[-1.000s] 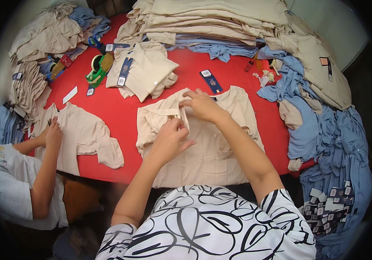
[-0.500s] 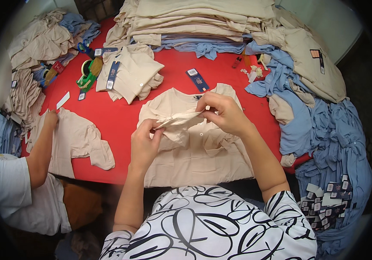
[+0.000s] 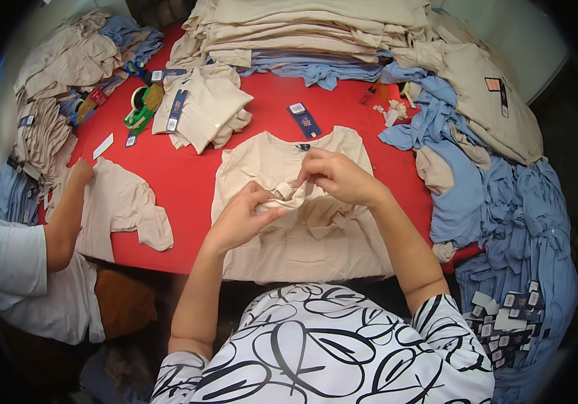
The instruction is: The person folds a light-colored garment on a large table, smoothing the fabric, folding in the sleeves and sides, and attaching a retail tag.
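Spread in front of me on the red-covered table is a beige shirt (image 3: 289,252), its neckline toward the far side. My left hand (image 3: 245,214) pinches a raised fold of it, probably a sleeve end (image 3: 287,202), between thumb and fingers. On the other side of that fold, my right hand (image 3: 333,176) grips the cloth with closed fingertips. The fold hangs just above the shirt's front. A dark blue hang tag (image 3: 304,122) lies beyond the neckline. To the left of it, a folded beige shirt (image 3: 211,111) carries another blue tag (image 3: 177,111).
A co-worker's hand (image 3: 84,172) rests on another beige garment (image 3: 124,202) at left. A green tape dispenser (image 3: 142,111) stands behind it. Stacked beige shirts (image 3: 309,34) line the back; blue garments (image 3: 528,215) heap at right, with several tags (image 3: 508,323) on them.
Both hands have brought the fold closer to the shirt's front and turned it; my left hand has rotated and shifted right. The co-worker's hand has moved slightly.
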The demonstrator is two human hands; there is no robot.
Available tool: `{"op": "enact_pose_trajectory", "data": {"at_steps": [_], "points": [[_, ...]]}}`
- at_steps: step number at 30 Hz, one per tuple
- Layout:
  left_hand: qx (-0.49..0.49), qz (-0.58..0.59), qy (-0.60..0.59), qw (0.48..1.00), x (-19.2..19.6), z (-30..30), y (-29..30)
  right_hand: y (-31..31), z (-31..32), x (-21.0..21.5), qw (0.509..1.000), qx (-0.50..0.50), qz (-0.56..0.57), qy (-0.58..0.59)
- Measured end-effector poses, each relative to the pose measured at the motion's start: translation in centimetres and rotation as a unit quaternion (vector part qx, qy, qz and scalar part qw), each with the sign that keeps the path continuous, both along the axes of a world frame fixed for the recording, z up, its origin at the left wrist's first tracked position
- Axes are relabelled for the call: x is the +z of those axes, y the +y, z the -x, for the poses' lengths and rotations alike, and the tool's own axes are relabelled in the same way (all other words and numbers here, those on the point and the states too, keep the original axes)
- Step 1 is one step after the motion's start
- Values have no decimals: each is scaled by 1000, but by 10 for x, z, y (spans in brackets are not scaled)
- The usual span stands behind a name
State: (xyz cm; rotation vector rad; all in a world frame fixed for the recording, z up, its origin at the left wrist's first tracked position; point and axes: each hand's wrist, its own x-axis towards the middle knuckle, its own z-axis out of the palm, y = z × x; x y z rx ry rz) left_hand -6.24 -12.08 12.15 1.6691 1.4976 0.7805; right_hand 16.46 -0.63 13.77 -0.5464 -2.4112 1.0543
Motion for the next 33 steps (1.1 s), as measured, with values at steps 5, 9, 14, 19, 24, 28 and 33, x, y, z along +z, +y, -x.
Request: {"op": "enact_pose_trajectory", "data": {"at_steps": [5,9,14,19,24,28,33], "points": [[-83,-76,71,991,39,-14,-7,-6,-8,8,970,4,-119,-214],[-155,-223,190,944,54,-19,-23,6,-2,11,957,-48,-163,-234],[3,-181,155,971,44,4,-26,33,-16,-9,988,-25,-113,-102],[169,-146,83,971,-4,18,-11,10,0,14,995,30,-70,-70],[168,-53,-78,981,-1,26,-2,5,-5,19,987,-42,-113,-102],[70,23,-87,993,7,32,8,13,1,20,977,-96,-140,-126],[28,90,-219,971,20,41,28,44,9,3,986,-139,-5,-91]]}}
